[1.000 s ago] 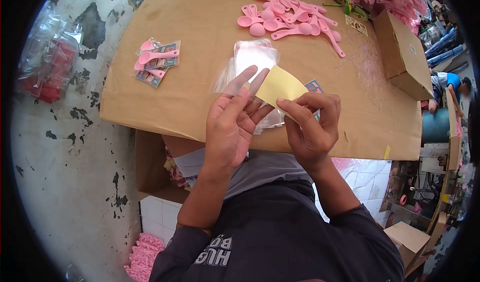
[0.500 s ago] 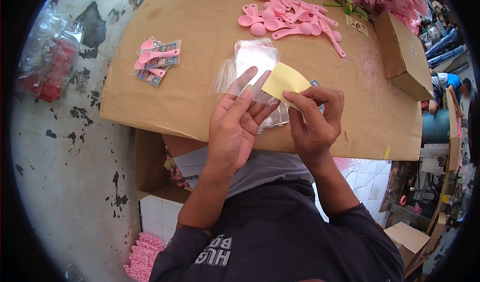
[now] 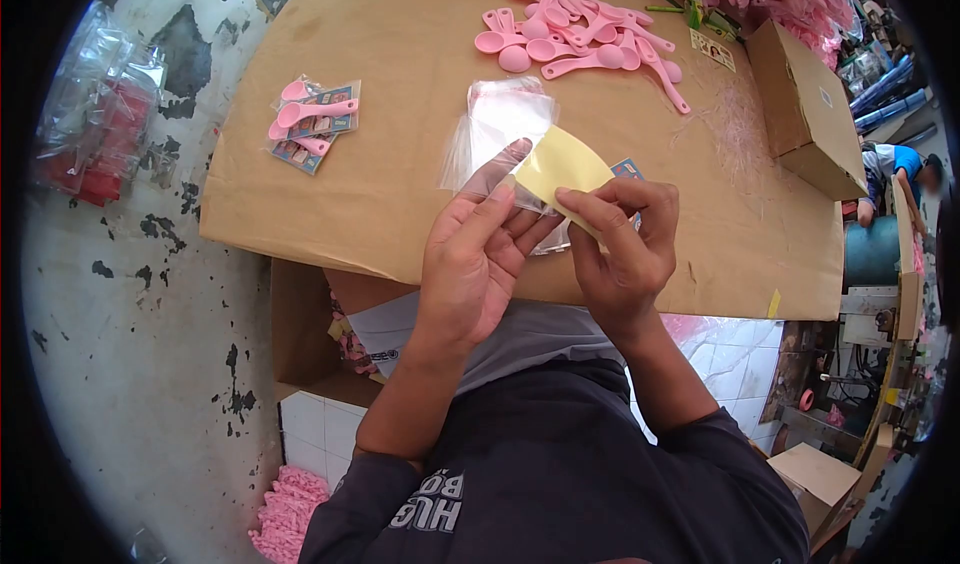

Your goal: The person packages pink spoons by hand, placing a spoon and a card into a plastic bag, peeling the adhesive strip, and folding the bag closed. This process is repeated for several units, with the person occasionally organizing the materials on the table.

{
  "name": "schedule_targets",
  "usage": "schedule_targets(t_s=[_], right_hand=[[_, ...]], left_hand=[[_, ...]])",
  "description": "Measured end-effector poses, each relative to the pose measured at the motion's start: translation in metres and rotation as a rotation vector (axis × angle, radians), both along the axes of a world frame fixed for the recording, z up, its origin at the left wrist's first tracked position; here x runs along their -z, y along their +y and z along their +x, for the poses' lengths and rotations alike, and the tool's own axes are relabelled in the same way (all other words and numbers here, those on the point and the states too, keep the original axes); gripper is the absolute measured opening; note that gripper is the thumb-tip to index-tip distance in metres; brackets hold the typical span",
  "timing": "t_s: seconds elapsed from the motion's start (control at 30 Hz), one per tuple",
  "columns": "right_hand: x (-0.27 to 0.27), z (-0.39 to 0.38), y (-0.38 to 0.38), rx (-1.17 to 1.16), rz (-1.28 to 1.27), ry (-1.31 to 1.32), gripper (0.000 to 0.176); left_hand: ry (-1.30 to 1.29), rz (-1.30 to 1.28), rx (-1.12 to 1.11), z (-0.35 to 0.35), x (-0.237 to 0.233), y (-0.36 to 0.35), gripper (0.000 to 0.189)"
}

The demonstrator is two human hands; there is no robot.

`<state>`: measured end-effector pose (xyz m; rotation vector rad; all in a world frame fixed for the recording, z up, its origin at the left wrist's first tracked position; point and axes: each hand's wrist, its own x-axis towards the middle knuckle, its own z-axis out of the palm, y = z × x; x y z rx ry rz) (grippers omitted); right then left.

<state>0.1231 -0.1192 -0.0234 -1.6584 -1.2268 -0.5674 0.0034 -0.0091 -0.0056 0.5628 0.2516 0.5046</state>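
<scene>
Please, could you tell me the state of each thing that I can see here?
left hand: fingers stretched, holding the clear bag.
right hand: pinching the yellow card.
clear bag: empty, lifted.
yellow card: bent, against the bag.
loose pink spoons: unpacked, in a heap.
packed spoons: bagged, lying flat.
cardboard box: closed.

- Loose pink plastic spoons (image 3: pixel 580 39) are lying at the far side of the brown cardboard tabletop (image 3: pixel 400 204).
- Bagged pink spoon packs (image 3: pixel 315 119) are sitting on its left part, and a brown cardboard box (image 3: pixel 805 109) on its right edge.
- A stack of clear plastic bags (image 3: pixel 500 114) is lying in the middle, just behind the yellow paper card (image 3: pixel 560 164), which is sitting between the left hand (image 3: pixel 470 264) and the right hand (image 3: pixel 625 254).
</scene>
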Motion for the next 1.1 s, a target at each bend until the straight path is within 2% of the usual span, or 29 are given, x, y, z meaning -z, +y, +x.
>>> schedule_targets(t_s=[0.17,0.47,0.7,0.8,0.87,1.1], right_hand=[[-0.003,-0.004,-0.003,-0.101,-0.025,0.040,0.044],[-0.004,-0.004,-0.006,-0.151,-0.061,0.087,0.045],[-0.004,-0.002,-0.003,-0.156,-0.045,0.033,0.044],[-0.008,0.000,-0.007,-0.139,-0.069,0.028,0.047],[-0.008,0.004,-0.008,-0.086,-0.022,0.001,0.046],[-0.013,0.001,-0.015,-0.115,0.034,-0.028,0.039]], left_hand=[[0.012,0.017,-0.025,0.001,-0.001,0.000,0.051],[0.054,0.067,-0.054,0.003,0.000,-0.004,0.049],[0.058,0.077,-0.006,0.000,0.008,-0.011,0.043],[0.083,0.054,-0.060,0.000,0.005,-0.012,0.043],[0.079,0.036,-0.082,-0.001,0.000,-0.011,0.044],[0.070,0.064,-0.037,0.000,-0.001,-0.025,0.044]])
